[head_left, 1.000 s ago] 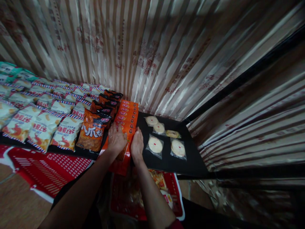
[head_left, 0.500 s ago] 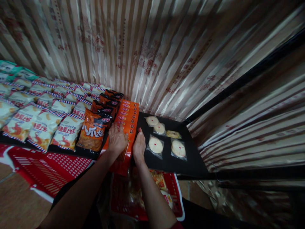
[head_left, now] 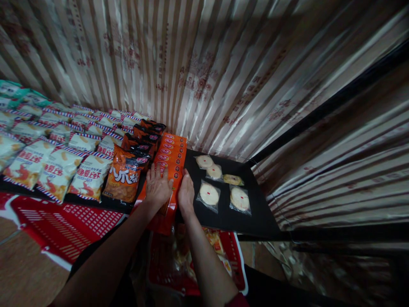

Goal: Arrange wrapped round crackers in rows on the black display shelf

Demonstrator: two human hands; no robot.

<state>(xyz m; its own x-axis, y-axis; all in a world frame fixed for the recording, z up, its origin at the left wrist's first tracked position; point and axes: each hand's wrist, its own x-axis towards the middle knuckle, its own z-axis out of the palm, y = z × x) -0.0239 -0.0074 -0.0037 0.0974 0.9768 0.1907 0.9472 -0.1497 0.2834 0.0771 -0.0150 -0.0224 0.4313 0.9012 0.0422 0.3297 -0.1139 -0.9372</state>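
Observation:
A row of overlapping orange packets (head_left: 171, 155) lies on a black shelf (head_left: 252, 215). My left hand (head_left: 157, 187) rests flat on the near end of that row, fingers spread. My right hand (head_left: 186, 194) stands on its edge against the row's right side, fingers straight and together. Neither hand grips anything. Just right of my right hand lie several clear-wrapped round biscuits (head_left: 208, 194).
Left of the orange row are dark orange snack bags (head_left: 124, 179) and many white shrimp-cracker bags (head_left: 57, 170). A striped satin curtain (head_left: 198, 72) hangs behind. A red basket with snacks (head_left: 207, 264) sits below the shelf, another red basket (head_left: 64, 226) at left.
Both hands slid slightly further along the orange packets; the right hand's fingers stretched forward beside the row. Nothing was picked up.

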